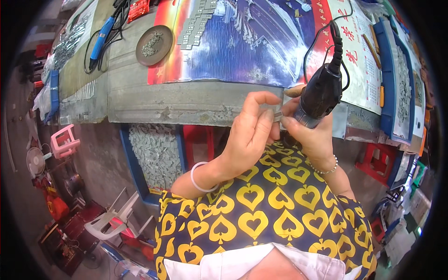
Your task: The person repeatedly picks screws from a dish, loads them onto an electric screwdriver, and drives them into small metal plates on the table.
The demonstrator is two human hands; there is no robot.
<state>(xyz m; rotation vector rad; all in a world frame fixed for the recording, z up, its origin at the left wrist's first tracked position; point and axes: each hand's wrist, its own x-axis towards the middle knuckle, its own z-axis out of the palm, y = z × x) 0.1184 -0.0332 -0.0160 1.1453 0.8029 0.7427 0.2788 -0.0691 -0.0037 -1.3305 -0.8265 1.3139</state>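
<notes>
Above the near edge of the table (pixel 140 100), both my hands meet. Thumb and fingers of my left hand (pixel 248 133) pinch a small grey metal piece (pixel 278 115), partly covered by the fingertips. My right hand (pixel 313 137) is wrapped round a black electric screwdriver (pixel 323 91), tilted, with its cable rising from the top. Its lower end sits close to the metal piece; fingers hide the tip, so I cannot tell whether they touch.
Small metal parts lie in a brown round dish (pixel 143 57). Beyond it are rows of grey pieces (pixel 190 35) on a printed sheet (pixel 224 67). A blue-handled tool (pixel 101 38) lies left. Blue trays stand at right (pixel 389 88) and below the table's left (pixel 128 151).
</notes>
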